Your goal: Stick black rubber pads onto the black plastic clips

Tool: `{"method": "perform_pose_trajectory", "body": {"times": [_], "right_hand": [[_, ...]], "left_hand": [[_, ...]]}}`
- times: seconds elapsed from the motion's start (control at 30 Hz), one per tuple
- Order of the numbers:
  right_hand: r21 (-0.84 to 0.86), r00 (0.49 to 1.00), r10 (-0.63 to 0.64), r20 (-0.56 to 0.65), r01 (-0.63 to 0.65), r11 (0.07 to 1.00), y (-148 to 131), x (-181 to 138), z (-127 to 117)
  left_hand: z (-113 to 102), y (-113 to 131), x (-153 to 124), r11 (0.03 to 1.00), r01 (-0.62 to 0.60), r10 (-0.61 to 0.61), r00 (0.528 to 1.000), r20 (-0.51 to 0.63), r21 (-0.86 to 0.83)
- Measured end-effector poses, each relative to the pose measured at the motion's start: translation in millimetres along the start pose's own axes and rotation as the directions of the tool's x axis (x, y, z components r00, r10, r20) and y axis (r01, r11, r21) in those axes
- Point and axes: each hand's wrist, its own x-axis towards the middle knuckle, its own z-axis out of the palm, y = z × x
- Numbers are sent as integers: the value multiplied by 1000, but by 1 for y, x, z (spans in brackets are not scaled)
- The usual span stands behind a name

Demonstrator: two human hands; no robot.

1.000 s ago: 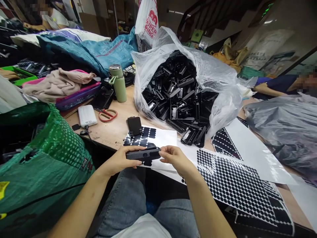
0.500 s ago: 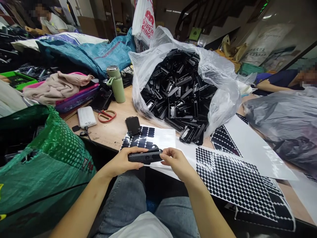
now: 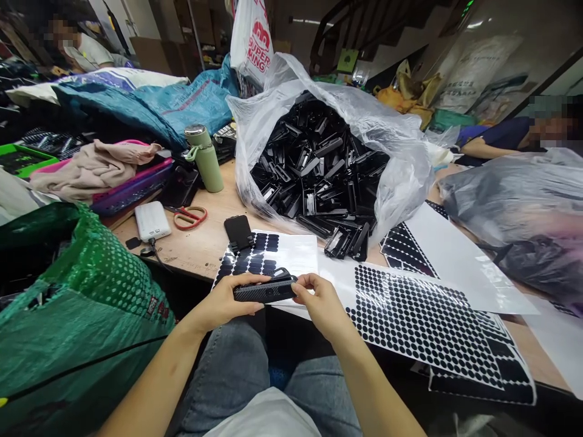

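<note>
Over the table's front edge I hold a long black plastic part with a carbon-fibre-like pattern and a small round spot on its side. My left hand is wrapped round its left end, thumb below and fingers above. At the right end, my right hand pinches the part's tip between thumb and fingers. A black loop-shaped piece sticks up at its top. Just behind lies a sheet of dark rounded stickers, with a black bracket-like piece on its corner.
A large clear plastic bag spills similar black parts. Sheets of round black stickers lie to the right. Leftward are red scissors, a white power bank, a green bottle and a green sack. Two people sit farther off.
The view has shifted slightly, so the table's things appear a little further left. Both hands keep their hold on the black part, with hardly any change in grip.
</note>
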Motion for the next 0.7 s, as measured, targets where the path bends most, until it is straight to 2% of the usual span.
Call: {"method": "perform_pose_trajectory", "body": {"times": [0.1, 0.17, 0.23, 0.3, 0.4, 0.5, 0.6, 0.7], "right_hand": [[-59, 996, -56, -71, 52, 997, 4, -3, 0], [-93, 981, -85, -175, 69, 993, 13, -4, -10], [-210, 953, -88, -292, 26, 977, 29, -4, -31], [-412, 935, -70, -348, -86, 907, 48, -6, -59], [-621, 959, -20, -284, -168, 766, 71, -12, -94], [-666, 976, 6, -219, -154, 730, 77, -18, -106], [-606, 978, 3, -210, -132, 784, 61, -24, -98], [-437, 986, -54, -157, -21, 899, 32, -31, -78]], "left_hand": [[5, 2, 1, 1000, 13, -13, 1000, 0, -8], [9, 4, 3, 999, 34, -34, 999, -7, -13], [14, 4, 6, 997, 69, -69, 998, 6, -46], [18, 3, 10, 992, 95, -92, 995, 39, -83], [25, 3, 18, 991, 99, -93, 993, 78, -84], [33, 7, 24, 993, 104, -97, 990, 99, -62], [39, 12, 26, 993, 109, -103, 988, 117, -46], [45, 16, 27, 994, 101, -97, 989, 110, -34]]}}
